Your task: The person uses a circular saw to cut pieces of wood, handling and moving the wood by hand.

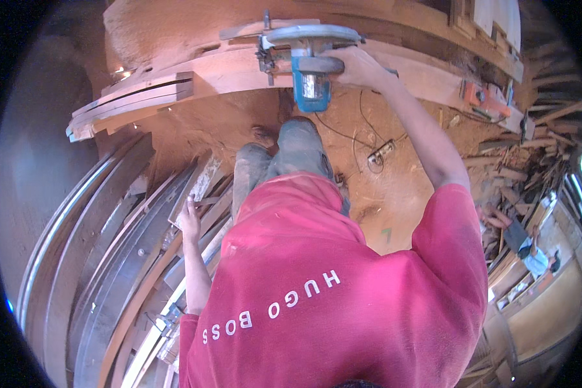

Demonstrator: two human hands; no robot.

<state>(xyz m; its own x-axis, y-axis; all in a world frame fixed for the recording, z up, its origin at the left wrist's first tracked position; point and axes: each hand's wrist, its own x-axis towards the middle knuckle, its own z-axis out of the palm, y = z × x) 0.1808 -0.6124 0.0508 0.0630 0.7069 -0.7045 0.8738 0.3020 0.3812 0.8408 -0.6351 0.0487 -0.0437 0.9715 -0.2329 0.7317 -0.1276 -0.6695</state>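
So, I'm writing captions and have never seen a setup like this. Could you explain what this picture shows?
There is no robot here, just a person working with two bare hands. The picture comes from a wide fisheye camera worn on that person's head and looking down, so straight edges bend near the rim. The red shirt is the wearer's own. The right hand grips a blue power saw at a long wooden beam across the upper part. The left hand is away from the saw, near stacked boards; whether it touches them is hard to tell. Farther right along the beam sits an orange object, its kind unclear.
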